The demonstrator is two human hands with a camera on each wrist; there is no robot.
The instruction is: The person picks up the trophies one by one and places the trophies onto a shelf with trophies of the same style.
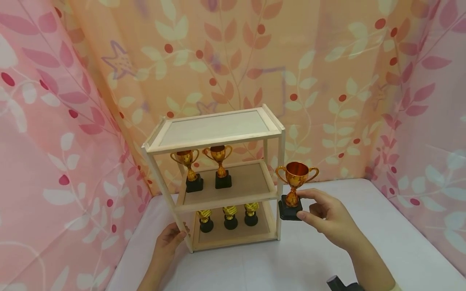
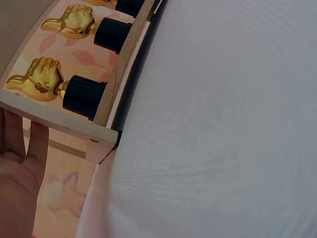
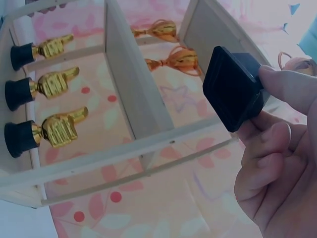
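My right hand (image 1: 329, 220) pinches a gold trophy cup (image 1: 296, 176) by its square black base (image 3: 230, 91), thumb on one side and fingers on the other. The cup is upright, just off the right front post of a pale wooden shelf rack (image 1: 214, 128). Low on the rack's left front post, my left hand (image 1: 165, 244) grips the wood, fingertips behind it. On the middle shelf stand two similar trophy cups (image 1: 220, 159), toward the left. The bottom shelf bears three gold thumbs-up trophies (image 1: 230, 218) on round black bases; in the head view their tops are partly hidden.
The rack stands on a white-covered table (image 1: 364, 226). Patterned curtains (image 1: 327, 81) hang behind it and at both sides. A dark object (image 1: 340, 283) shows at the bottom edge, near the right forearm.
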